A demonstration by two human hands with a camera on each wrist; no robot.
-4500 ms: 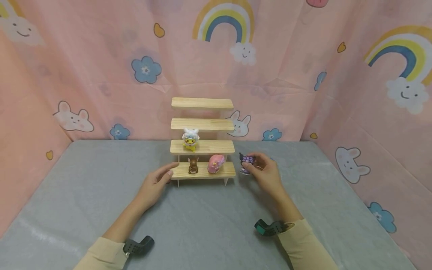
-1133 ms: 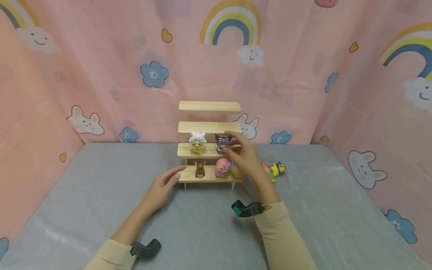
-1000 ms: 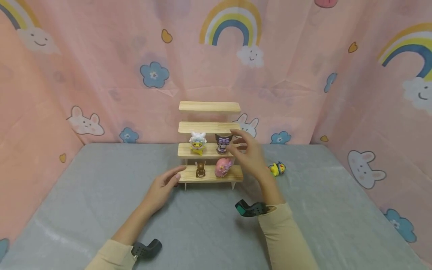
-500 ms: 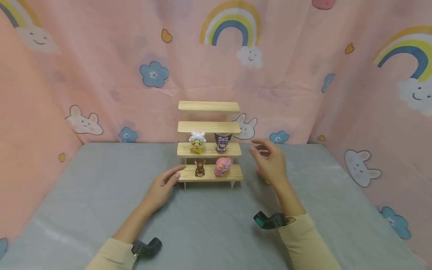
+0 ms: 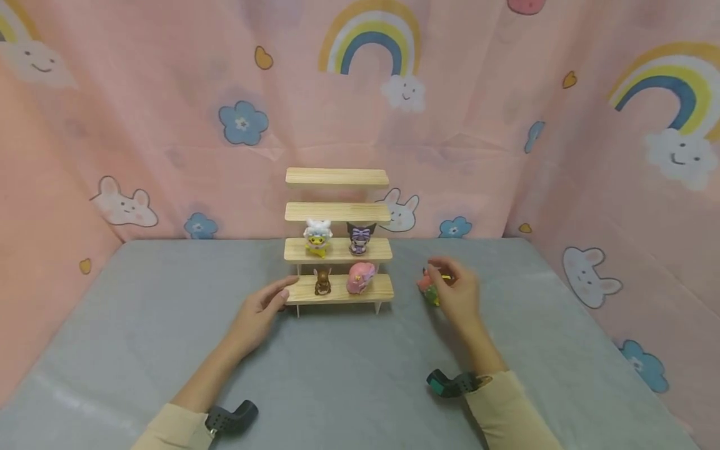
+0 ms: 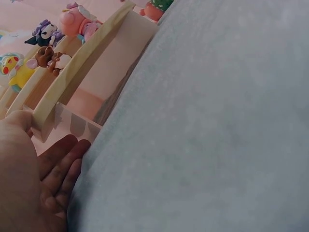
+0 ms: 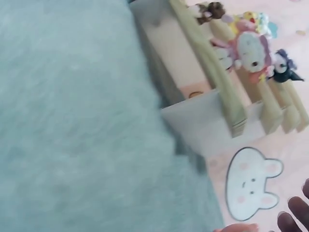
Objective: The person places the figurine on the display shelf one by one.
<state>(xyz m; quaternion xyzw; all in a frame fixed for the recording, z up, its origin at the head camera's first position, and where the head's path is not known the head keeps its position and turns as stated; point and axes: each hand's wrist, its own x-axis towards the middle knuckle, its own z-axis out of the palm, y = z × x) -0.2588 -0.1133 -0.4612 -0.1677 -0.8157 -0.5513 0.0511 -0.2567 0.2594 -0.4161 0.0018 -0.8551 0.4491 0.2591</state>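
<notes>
My left hand [image 5: 255, 315] holds the left end of the bottom shelf of a wooden four-step display stand [image 5: 337, 212], its thumb by the front corner. Beneath that shelf its other fingers [image 6: 60, 166] lie loosely bent. On the grey cloth right of the stand, my right hand [image 5: 460, 290] reaches down over a red-and-green figurine [image 5: 430, 290] and a mostly hidden yellow one [image 5: 447, 277]. Thumb and fingers stand apart around the yellow figurine. A purple-and-black figurine [image 5: 360, 239] stands upright on the second shelf from the bottom, right of a white-and-yellow figurine [image 5: 317, 239].
On the bottom shelf stand a small brown figurine [image 5: 322, 281] and a pink figurine [image 5: 360, 278]. Both upper shelves are bare wood. A pink printed curtain [image 5: 461, 156] hangs close behind the stand and along both sides of the cloth-covered table [image 5: 349, 381].
The purple-and-black figurine was set onto the second shelf and let go. My right hand then drew back right and lowered over the loose figurines. The left hand stayed at the stand.
</notes>
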